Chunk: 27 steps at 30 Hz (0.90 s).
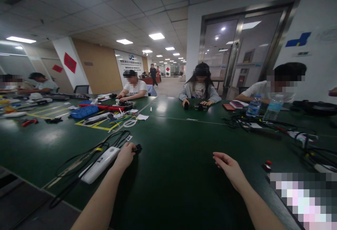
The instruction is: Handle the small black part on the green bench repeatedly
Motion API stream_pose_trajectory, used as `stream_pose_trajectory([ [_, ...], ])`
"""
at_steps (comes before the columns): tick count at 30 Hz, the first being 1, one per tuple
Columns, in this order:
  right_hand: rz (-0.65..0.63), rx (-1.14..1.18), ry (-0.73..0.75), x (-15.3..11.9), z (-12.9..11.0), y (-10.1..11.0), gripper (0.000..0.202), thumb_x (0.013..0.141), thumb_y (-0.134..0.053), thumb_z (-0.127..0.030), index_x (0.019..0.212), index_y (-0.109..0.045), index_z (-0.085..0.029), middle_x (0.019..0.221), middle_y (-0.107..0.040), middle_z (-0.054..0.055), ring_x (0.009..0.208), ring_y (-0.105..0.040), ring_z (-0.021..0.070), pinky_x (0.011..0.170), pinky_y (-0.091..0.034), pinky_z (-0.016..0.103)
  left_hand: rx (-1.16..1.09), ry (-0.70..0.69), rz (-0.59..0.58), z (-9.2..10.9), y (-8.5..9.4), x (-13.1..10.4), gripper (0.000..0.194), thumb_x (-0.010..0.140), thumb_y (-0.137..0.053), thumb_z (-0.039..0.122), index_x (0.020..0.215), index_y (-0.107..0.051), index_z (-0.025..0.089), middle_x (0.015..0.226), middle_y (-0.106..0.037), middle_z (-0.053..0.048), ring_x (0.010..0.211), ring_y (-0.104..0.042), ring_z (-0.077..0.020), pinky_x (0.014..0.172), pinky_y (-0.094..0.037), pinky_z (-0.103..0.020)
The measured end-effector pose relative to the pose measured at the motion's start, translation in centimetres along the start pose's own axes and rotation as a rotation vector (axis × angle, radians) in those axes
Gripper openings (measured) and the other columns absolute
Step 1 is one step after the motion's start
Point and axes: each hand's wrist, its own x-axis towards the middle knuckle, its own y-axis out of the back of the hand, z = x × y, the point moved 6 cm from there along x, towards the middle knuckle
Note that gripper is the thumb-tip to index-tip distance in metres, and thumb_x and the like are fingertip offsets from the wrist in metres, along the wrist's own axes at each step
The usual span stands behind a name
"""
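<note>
Close to the white power strip [101,165], my left hand [126,156] is closed with its fingertips on a small black object [137,148]. What kind of object it is cannot be made out; part of it is hidden behind the fingers. My right hand [228,165] is over the green table [176,173], its fingers stretched out and nothing in them. Black cables [86,156] run beside the power strip, and a small tag marked 2 [129,138] lies just beyond my left hand.
A small red and black object [267,166] lies to the right, near a pixelated screen [302,202]. Two water bottles [273,107] stand among tangled cables at the far right. A blue tray [84,111] and loose wires are at the left. Several people sit around the table.
</note>
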Motion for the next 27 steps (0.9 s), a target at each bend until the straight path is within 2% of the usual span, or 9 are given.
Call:
stream_pose_trajectory([
  [6,-0.012,0.007,0.009,0.0,0.0,-0.1,0.039,0.069,-0.059,-0.037,0.104,-0.058,-0.021,0.1,-0.062,0.005,0.09,-0.056,0.0225,0.077,-0.046,0.036,0.013,0.013,0.017,-0.1,0.0,-0.2,0.019,0.074,-0.05,0.008,0.09,-0.052,0.018,0.099,-0.055,-0.005,0.092,-0.053,-0.0191,0.082,-0.039,-0.028],
  [10,0.008,0.008,0.006,-0.5,-0.8,-0.3,0.036,0.068,-0.059,-0.035,0.1,-0.06,-0.02,0.095,-0.063,0.005,0.085,-0.056,0.0214,0.075,-0.046,0.035,0.036,0.038,0.016,-0.2,-0.3,0.1,0.024,0.075,-0.047,0.007,0.097,-0.051,0.015,0.102,-0.056,-0.009,0.098,-0.051,-0.0222,0.086,-0.038,-0.031],
  [14,0.018,0.009,0.003,-0.8,-1.5,-0.4,0.03,0.068,-0.058,-0.031,0.097,-0.062,-0.021,0.091,-0.063,0.004,0.082,-0.056,0.0203,0.074,-0.046,0.035,0.064,-0.005,-0.004,1.7,-0.8,0.3,0.024,0.077,-0.043,0.008,0.101,-0.05,0.012,0.103,-0.054,-0.013,0.098,-0.05,-0.0255,0.086,-0.038,-0.035],
  [16,0.017,0.011,0.001,-0.8,-1.4,-0.4,0.029,0.069,-0.057,-0.03,0.096,-0.062,-0.021,0.09,-0.063,0.004,0.081,-0.057,0.0199,0.074,-0.046,0.034,0.065,-0.068,-0.034,3.9,-1.3,0.1,0.024,0.078,-0.043,0.008,0.1,-0.05,0.012,0.101,-0.053,-0.013,0.095,-0.05,-0.0256,0.084,-0.038,-0.036],
  [18,0.01,0.015,0.008,-0.6,-1.0,-0.3,0.029,0.07,-0.057,-0.031,0.097,-0.061,-0.021,0.09,-0.063,0.003,0.081,-0.057,0.0193,0.073,-0.046,0.034,0.047,-0.159,-0.076,6.9,-2.2,-0.2,0.024,0.076,-0.043,0.007,0.098,-0.051,0.013,0.1,-0.053,-0.011,0.094,-0.05,-0.0243,0.083,-0.038,-0.035],
  [23,0.005,0.027,0.047,-0.2,-0.4,-0.3,0.03,0.071,-0.057,-0.031,0.1,-0.06,-0.021,0.093,-0.063,0.003,0.08,-0.057,0.0172,0.072,-0.047,0.031,-0.077,-0.406,-0.208,16.7,-5.3,-2.0,0.027,0.075,-0.048,0.006,0.099,-0.052,0.016,0.101,-0.052,-0.006,0.096,-0.049,-0.0194,0.086,-0.038,-0.031],
  [27,0.007,0.036,0.07,-0.4,-0.6,-0.2,0.028,0.074,-0.055,-0.03,0.1,-0.059,-0.022,0.093,-0.062,0.004,0.081,-0.057,0.0173,0.073,-0.047,0.032,-0.221,-0.498,-0.3,23.6,-7.4,-4.1,0.028,0.075,-0.053,0.012,0.102,-0.053,0.021,0.106,-0.05,-0.003,0.092,-0.051,-0.0177,0.08,-0.043,-0.028],
])
